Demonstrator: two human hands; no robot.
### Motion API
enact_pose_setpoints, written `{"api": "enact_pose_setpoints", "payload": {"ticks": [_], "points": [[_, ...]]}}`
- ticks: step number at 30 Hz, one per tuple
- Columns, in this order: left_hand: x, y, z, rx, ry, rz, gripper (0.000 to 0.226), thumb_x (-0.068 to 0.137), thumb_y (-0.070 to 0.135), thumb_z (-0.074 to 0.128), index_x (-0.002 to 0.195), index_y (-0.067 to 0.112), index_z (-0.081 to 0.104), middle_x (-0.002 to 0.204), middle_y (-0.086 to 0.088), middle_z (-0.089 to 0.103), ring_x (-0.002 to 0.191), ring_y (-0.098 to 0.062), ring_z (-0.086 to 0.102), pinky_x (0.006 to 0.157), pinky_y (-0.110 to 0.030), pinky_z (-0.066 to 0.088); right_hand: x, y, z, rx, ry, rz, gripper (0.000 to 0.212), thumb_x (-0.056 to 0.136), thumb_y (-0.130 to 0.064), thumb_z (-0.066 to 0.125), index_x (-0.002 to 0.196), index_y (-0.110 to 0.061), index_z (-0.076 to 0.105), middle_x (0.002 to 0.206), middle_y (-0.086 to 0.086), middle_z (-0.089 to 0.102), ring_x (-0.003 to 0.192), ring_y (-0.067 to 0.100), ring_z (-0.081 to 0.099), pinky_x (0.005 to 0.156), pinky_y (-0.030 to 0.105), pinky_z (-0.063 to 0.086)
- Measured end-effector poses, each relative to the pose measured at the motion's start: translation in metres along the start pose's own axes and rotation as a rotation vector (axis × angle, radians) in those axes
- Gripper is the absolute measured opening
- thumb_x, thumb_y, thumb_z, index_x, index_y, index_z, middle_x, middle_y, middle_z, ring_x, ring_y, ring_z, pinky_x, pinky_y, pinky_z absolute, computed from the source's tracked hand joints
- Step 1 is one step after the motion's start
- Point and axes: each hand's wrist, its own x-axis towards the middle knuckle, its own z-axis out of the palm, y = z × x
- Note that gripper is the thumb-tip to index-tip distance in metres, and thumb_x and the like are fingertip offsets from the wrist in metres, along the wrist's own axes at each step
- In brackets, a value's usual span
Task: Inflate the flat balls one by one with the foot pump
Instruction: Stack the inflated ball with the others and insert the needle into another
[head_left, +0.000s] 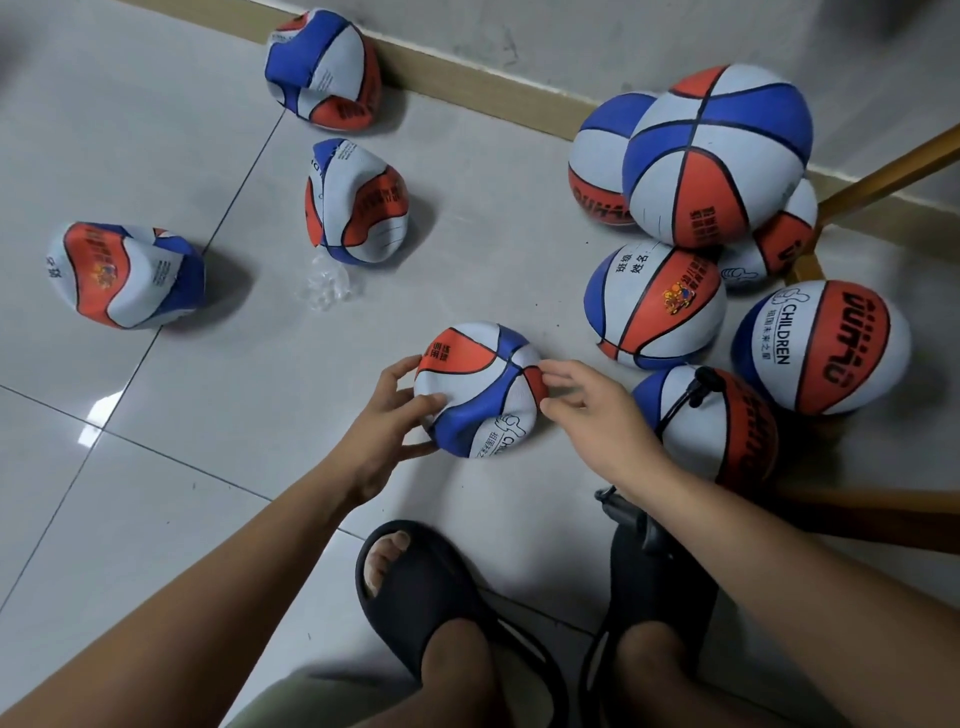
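A flat red, white and blue ball (480, 387) lies on the floor tiles in front of me. My left hand (387, 415) grips its left side, thumb on top and fingers curled round the edge. My right hand (587, 405) touches its right edge with the fingertips bent against it. The black foot pump (631, 512) sits under my right forearm by my right foot; its hose (691, 389) ends on a round ball (711, 421) just right of my right hand. Three more flat balls lie at the left: (130, 275), (356, 202), (324, 67).
Several inflated balls (717, 156) are piled at the right against the wall skirting. A wooden chair leg (883, 176) stands beside them. A crumpled clear plastic wrapper (327, 286) lies on the tiles. My feet in black slippers (415, 582) are at the bottom.
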Motion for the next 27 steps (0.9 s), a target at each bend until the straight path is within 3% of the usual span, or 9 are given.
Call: {"api": "enact_pose_setpoints", "payload": {"ticks": [3,5,7,10,12,16,20,24,27], "points": [[-0.003,-0.004,-0.004,0.032,-0.025,-0.005,0.059,0.096,0.024,0.077,0.142,0.049,0.051,0.133,-0.001,0.071,0.127,-0.031,0.066,0.105,-0.057,0.057,-0.003,0.009,-0.001,-0.032,-0.01,0.031,0.042,0.099,-0.012,0.069,0.138,-0.029,0.068,0.129,-0.009,0.072,0.11,0.004,0.07,0.102,0.027,0.055],[-0.003,-0.005,-0.004,0.041,-0.031,0.006,0.06,0.095,0.027,0.079,0.142,0.051,0.051,0.138,0.001,0.069,0.126,-0.028,0.068,0.105,-0.057,0.057,-0.002,0.012,-0.001,-0.039,-0.01,0.032,0.041,0.1,-0.012,0.068,0.137,-0.029,0.069,0.131,-0.008,0.07,0.109,-0.001,0.068,0.091,0.012,0.052],[-0.004,-0.004,-0.002,0.076,-0.018,0.041,0.063,0.093,0.032,0.082,0.143,0.055,0.051,0.146,0.01,0.061,0.126,-0.019,0.068,0.106,-0.053,0.058,0.001,0.011,-0.002,-0.049,-0.012,0.029,0.043,0.1,-0.016,0.069,0.14,-0.03,0.066,0.138,-0.007,0.065,0.109,-0.004,0.067,0.089,0.01,0.05],[-0.005,0.0,0.003,0.349,0.023,0.209,0.073,0.091,0.037,0.086,0.147,0.062,0.047,0.159,0.025,0.038,0.142,-0.002,0.05,0.113,-0.04,0.05,0.006,0.01,-0.001,-0.085,-0.054,0.068,0.057,0.097,-0.035,0.072,0.151,-0.035,0.055,0.144,-0.013,0.061,0.125,0.004,0.062,0.108,0.029,0.049],[-0.005,0.003,0.006,0.577,0.009,0.348,0.079,0.09,0.036,0.087,0.152,0.059,0.043,0.166,0.024,0.025,0.15,0.008,0.032,0.116,-0.031,0.04,0.006,0.01,-0.001,-0.12,-0.073,0.083,0.064,0.094,-0.044,0.073,0.154,-0.038,0.052,0.143,-0.017,0.063,0.13,0.005,0.058,0.109,0.031,0.047],[0.001,0.008,0.014,0.799,-0.065,0.449,0.085,0.084,0.036,0.09,0.156,0.05,0.045,0.17,0.024,0.021,0.155,0.001,0.026,0.119,-0.027,0.035,0.012,0.01,-0.002,-0.099,-0.097,0.08,0.064,0.095,-0.038,0.074,0.155,-0.039,0.052,0.138,-0.024,0.063,0.129,0.002,0.059,0.111,0.029,0.046],[0.006,0.01,0.02,0.836,-0.059,0.448,0.082,0.082,0.037,0.092,0.153,0.044,0.052,0.169,0.024,0.023,0.153,-0.005,0.028,0.119,-0.03,0.037,0.017,0.018,-0.004,0.004,-0.117,0.096,0.074,0.079,-0.048,0.07,0.151,-0.042,0.055,0.134,-0.024,0.069,0.128,0.001,0.063,0.116,0.042,0.049],[0.006,0.007,0.019,0.83,-0.052,0.448,0.089,0.08,0.041,0.093,0.156,0.046,0.046,0.167,0.021,0.028,0.152,-0.004,0.03,0.115,-0.024,0.036,0.012,0.016,-0.006,0.041,-0.11,0.085,0.06,0.091,-0.028,0.071,0.15,-0.036,0.058,0.132,-0.027,0.069,0.128,-0.003,0.062,0.118,0.038,0.047],[0.004,0.004,0.018,0.698,0.076,0.35,0.081,0.087,0.051,0.085,0.155,0.049,0.042,0.157,0.022,0.042,0.142,0.001,0.043,0.108,-0.026,0.043,0.012,0.016,-0.006,0.033,-0.098,0.173,0.037,0.087,-0.036,0.067,0.124,-0.038,0.066,0.117,-0.021,0.073,0.115,0.008,0.068,0.11,0.049,0.055]]}}
